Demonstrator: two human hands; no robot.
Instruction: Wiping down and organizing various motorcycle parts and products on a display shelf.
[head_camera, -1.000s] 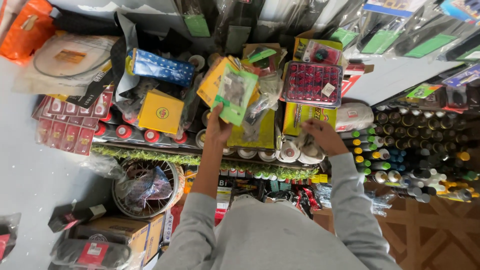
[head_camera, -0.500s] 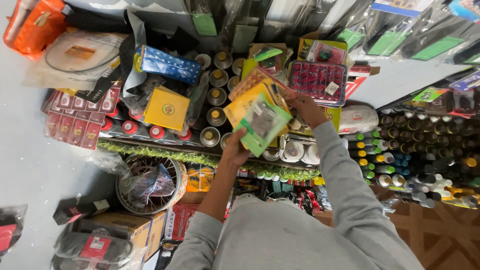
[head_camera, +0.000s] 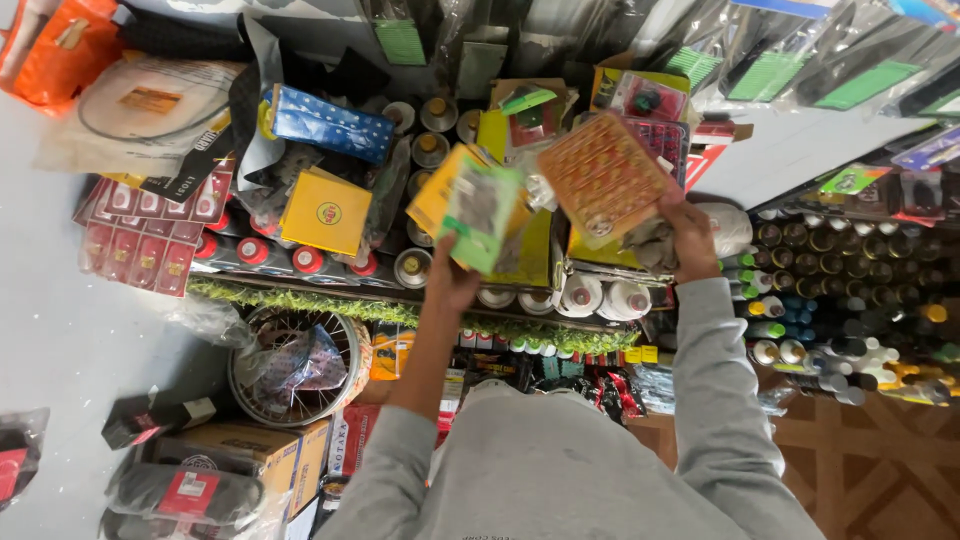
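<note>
Head view: left hand (head_camera: 452, 277) grips green packet (head_camera: 482, 217), right hand (head_camera: 688, 229) grips orange packet (head_camera: 603, 179).

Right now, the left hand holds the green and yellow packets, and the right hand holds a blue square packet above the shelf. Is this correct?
Not quite. The colour is wrong: the square packet in the right hand is orange with a fine pattern, not blue. The head view shows it. The rest stands: the left hand holds the green and yellow packets, and both are raised above the shelf.
</note>
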